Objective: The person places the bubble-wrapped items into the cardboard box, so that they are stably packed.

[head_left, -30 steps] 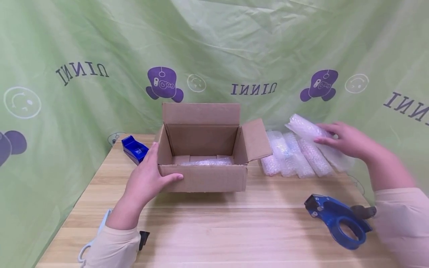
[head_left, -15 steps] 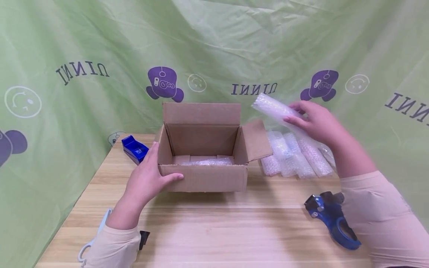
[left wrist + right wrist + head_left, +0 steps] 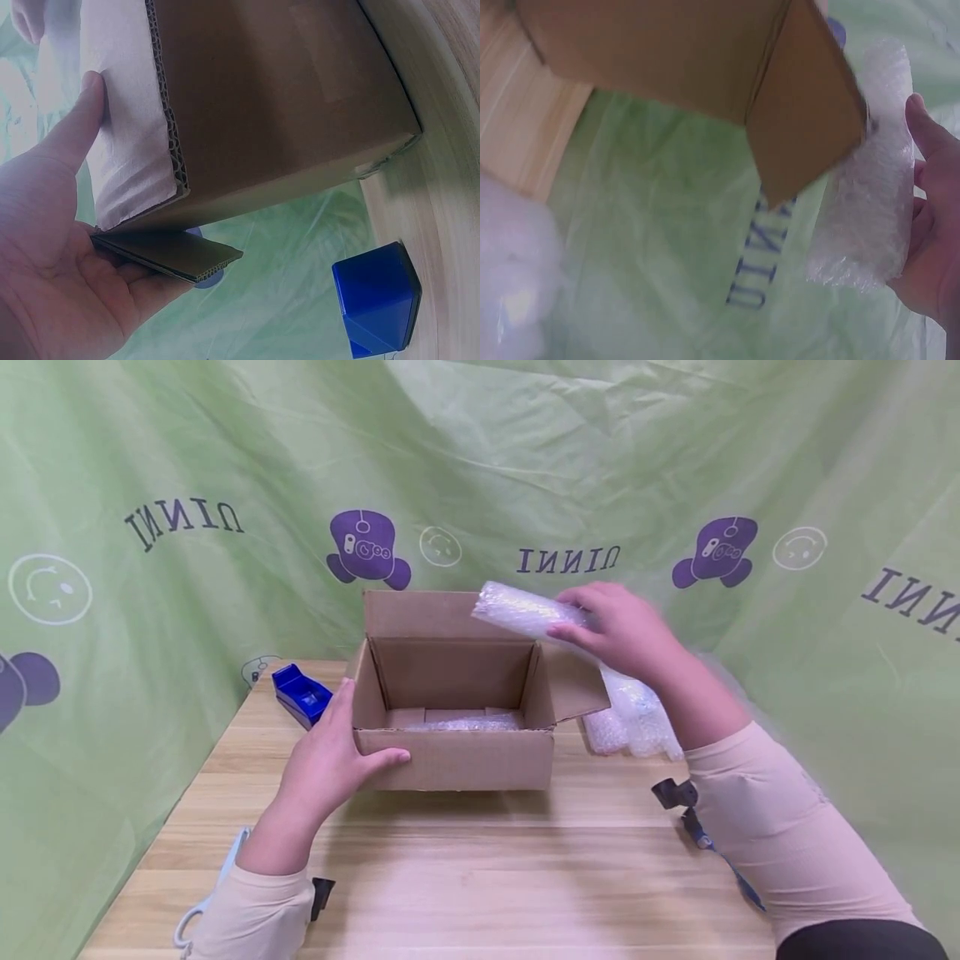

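Observation:
An open cardboard box [image 3: 453,760] stands on the table with a bubble-wrapped bundle [image 3: 472,722] lying inside. My left hand [image 3: 326,760] grips its near left corner, thumb over the front flap [image 3: 127,112] and fingers behind the left flap [image 3: 176,255]. Above the box's right rear part, my right hand [image 3: 622,627] holds a bubble-wrapped roll [image 3: 525,610] between thumb and fingers. In the right wrist view this roll [image 3: 870,180] overlaps the edge of the right flap [image 3: 810,112]. What the wrap contains is hidden.
More bubble-wrapped rolls [image 3: 630,718] lie right of the box, partly behind my right arm. A blue tape dispenser [image 3: 302,695] stands to the left. Another blue tape dispenser [image 3: 701,831] is mostly covered by my right sleeve. Light-blue scissors [image 3: 193,917] lie by my left sleeve.
My right hand has carried the bubble-wrapped roll leftward from the pile to above the box, rising and then dipping slightly. The left hand and box have stayed put.

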Tool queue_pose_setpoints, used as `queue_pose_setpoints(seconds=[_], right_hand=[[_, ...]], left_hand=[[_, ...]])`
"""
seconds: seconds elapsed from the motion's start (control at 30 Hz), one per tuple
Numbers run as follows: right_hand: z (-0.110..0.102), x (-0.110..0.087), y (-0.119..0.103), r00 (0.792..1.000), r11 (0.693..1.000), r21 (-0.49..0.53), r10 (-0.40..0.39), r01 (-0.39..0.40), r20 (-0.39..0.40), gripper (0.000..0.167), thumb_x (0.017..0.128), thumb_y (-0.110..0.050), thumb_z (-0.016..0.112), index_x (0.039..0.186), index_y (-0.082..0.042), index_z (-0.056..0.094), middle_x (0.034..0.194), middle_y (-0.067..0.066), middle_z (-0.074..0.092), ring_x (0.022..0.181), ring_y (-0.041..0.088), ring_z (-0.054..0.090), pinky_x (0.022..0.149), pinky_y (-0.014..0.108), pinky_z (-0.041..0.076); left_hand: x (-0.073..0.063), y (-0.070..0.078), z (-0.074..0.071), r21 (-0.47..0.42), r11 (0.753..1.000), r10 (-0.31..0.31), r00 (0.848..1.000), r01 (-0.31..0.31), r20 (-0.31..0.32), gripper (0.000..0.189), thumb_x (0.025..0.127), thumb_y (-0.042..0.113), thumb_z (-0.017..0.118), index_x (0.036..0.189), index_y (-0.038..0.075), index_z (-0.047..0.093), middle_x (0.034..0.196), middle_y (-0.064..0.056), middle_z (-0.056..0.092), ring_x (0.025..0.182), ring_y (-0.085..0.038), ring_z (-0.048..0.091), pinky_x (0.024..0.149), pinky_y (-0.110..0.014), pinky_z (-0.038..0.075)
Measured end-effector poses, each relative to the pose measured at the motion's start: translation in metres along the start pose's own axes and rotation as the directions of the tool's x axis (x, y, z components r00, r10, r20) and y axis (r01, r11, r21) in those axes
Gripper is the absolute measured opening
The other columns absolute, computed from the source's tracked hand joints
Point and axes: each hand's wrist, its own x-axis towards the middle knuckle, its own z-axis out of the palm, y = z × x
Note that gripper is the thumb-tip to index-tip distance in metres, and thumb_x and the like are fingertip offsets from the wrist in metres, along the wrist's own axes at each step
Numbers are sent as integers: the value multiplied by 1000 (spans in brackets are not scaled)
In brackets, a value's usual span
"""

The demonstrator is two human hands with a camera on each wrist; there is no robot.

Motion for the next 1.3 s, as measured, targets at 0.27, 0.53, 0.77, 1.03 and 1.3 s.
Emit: queue_pose_setpoints(seconds=[0.27,0.53,0.77,1.03,1.3], right_hand=[[20,13,-42,997,997,19,-80,80,15,52,89,-53,65,129,-18,63,129,7,61,124,27,53,104,49,43],[54,20,-69,979,983,-15,-181,184,94,55,89,-58,62,128,-18,63,122,3,64,115,21,56,98,41,48],[82,17,-75,970,980,4,-199,200,140,51,89,-57,64,122,-18,65,113,1,65,107,20,58,95,40,48],[105,10,-79,963,981,-2,-192,196,187,49,88,-59,64,118,-21,66,108,-3,66,102,17,61,89,38,52],[120,4,-79,953,977,-10,-204,211,223,50,88,-61,61,120,-22,66,109,-5,66,104,16,61,91,36,52]], left_hand=[[-1,-2,-1,3,1000,-8,1000,8,-2,132,66,76,71,158,8,6,164,-17,13,139,-49,34,105,-65,37],[-1,-2,1,1,1000,1,1000,-1,-12,130,67,73,73,158,7,7,163,-19,15,138,-49,35,105,-65,37],[0,-2,2,-7,1000,9,1000,-9,-20,129,67,72,75,158,8,8,163,-19,16,138,-48,35,105,-65,37],[1,-2,1,-4,1000,8,1000,-8,-18,131,66,75,73,158,9,7,163,-18,15,139,-49,35,105,-66,37],[-1,0,1,-2,1000,1,1000,-1,-9,132,66,77,70,159,9,5,164,-17,14,138,-49,35,104,-66,37]])
